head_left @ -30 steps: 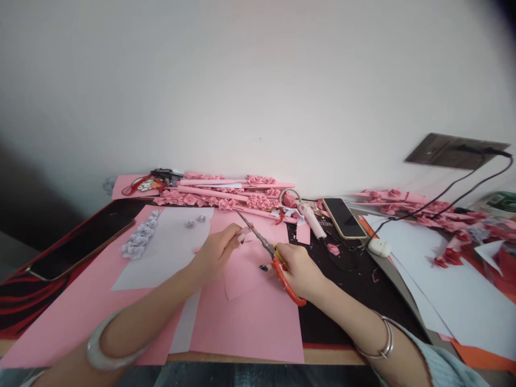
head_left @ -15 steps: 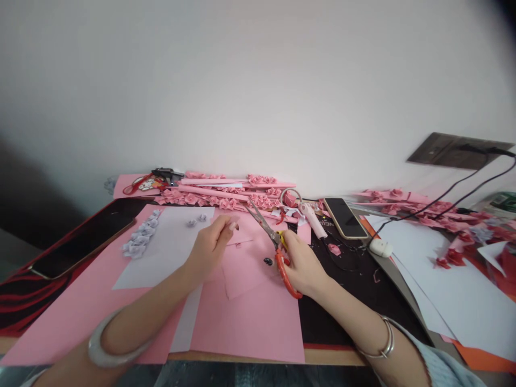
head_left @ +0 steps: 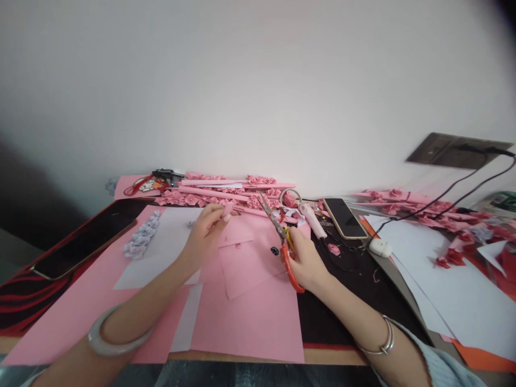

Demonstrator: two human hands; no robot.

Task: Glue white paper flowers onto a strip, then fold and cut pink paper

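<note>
My left hand point(head_left: 207, 231) pinches a small folded piece of pink paper point(head_left: 228, 208) between thumb and fingers, raised over the pink sheets. My right hand point(head_left: 305, 258) is wrapped round the handles of a pair of scissors point(head_left: 278, 226) with orange-red grips and a bit of yellow; the blades point up and away. Beneath both hands lie a small pink paper square point(head_left: 245, 271) and a large pink sheet point(head_left: 245, 328). A small black object point(head_left: 274, 250) is beside the scissors.
Left of centre, pale lilac paper flowers point(head_left: 141, 236) lie on a white sheet point(head_left: 161, 252). Pink paper flower stems point(head_left: 217, 192) are piled along the wall. A white-pink glue gun point(head_left: 314, 220) and a phone point(head_left: 345, 217) lie at right, with another phone point(head_left: 84, 244) at far left.
My left hand has turned, and the pink paper piece now shows at its fingertips. My right hand has raised the scissors slightly; their blades have shifted a little up and right.
</note>
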